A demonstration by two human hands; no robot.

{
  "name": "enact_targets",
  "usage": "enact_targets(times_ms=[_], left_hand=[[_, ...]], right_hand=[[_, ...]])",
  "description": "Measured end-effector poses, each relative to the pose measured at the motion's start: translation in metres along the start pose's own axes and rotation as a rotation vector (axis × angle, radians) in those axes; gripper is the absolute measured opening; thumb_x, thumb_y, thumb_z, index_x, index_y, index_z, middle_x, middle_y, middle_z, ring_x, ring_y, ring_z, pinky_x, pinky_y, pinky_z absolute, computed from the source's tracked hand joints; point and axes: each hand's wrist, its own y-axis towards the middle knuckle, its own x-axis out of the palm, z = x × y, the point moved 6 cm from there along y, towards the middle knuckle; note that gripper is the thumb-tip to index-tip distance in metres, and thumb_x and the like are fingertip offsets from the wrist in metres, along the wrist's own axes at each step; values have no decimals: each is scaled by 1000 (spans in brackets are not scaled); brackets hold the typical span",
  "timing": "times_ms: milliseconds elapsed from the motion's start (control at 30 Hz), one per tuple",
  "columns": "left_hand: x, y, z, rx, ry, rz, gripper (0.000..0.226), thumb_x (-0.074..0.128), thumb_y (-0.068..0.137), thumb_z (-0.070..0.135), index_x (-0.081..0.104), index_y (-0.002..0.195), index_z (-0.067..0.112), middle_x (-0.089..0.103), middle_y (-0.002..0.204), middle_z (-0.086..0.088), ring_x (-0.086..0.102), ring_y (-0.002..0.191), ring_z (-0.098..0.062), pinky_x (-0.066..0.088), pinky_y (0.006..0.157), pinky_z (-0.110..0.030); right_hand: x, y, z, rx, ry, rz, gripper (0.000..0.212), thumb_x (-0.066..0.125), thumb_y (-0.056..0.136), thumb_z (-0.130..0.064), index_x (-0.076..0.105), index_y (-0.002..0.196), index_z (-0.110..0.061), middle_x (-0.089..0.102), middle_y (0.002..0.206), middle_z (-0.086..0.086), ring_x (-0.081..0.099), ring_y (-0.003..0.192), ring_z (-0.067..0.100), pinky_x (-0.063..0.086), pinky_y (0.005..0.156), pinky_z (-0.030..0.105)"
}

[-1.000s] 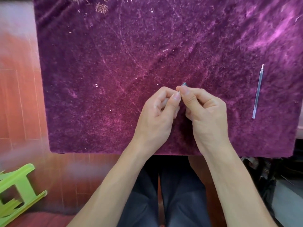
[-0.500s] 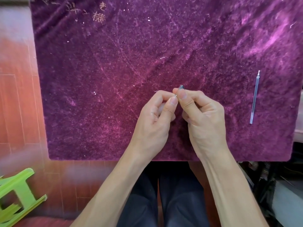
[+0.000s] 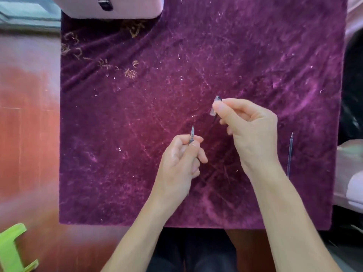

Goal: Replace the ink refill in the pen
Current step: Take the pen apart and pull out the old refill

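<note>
My left hand (image 3: 179,163) is closed around the pen (image 3: 192,135); only its grey cone and fine tip stick out above my fingers, pointing away from me. Up and to the right, my right hand (image 3: 250,132) pinches a small clear pen cap (image 3: 215,107) with a dark clip between thumb and forefinger. The cap is apart from the pen tip. A thin clear ink refill (image 3: 289,154) lies lengthwise on the purple velvet cloth (image 3: 117,134), just right of my right wrist, untouched. The pen's barrel is hidden inside my left fist.
A pale pink box with a dark latch (image 3: 107,5) sits at the cloth's far edge. Pale pink things (image 3: 353,185) lie past the cloth's right edge. A green plastic stool (image 3: 13,250) stands on the reddish wooden floor at lower left. My knees are below the near edge.
My hands were pressed together around the pen; now they are apart. My right hand has gone up and right with the cap, baring the pen tip in my left hand.
</note>
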Motion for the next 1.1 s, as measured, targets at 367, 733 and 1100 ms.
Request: enact_targets(times_ms=[367, 733, 1100], left_hand=[[-14, 10, 2, 49, 74, 102, 21, 51, 104, 33, 70, 113, 35, 60, 70, 5, 44, 52, -5, 43, 51, -16], [-14, 8, -1, 52, 72, 106, 22, 50, 106, 30, 69, 115, 32, 60, 70, 3, 44, 53, -6, 42, 50, -16], [-16, 5, 0, 75, 84, 86, 22, 50, 106, 29, 69, 117, 29, 61, 72, 3, 44, 54, -7, 43, 55, -17]], right_hand=[[26, 64, -8, -55, -465, -3, 24, 81, 90, -31, 75, 68, -39, 76, 64, -21, 71, 61, -4, 56, 64, 14], [24, 54, -14, -79, -572, 19, 32, 79, 93, -31, 68, 65, -43, 64, 55, -39, 63, 52, -15, 46, 57, 2], [14, 35, -27, -211, -530, 90, 20, 66, 101, -27, 85, 96, -26, 72, 72, -19, 63, 60, -14, 42, 65, 2]])
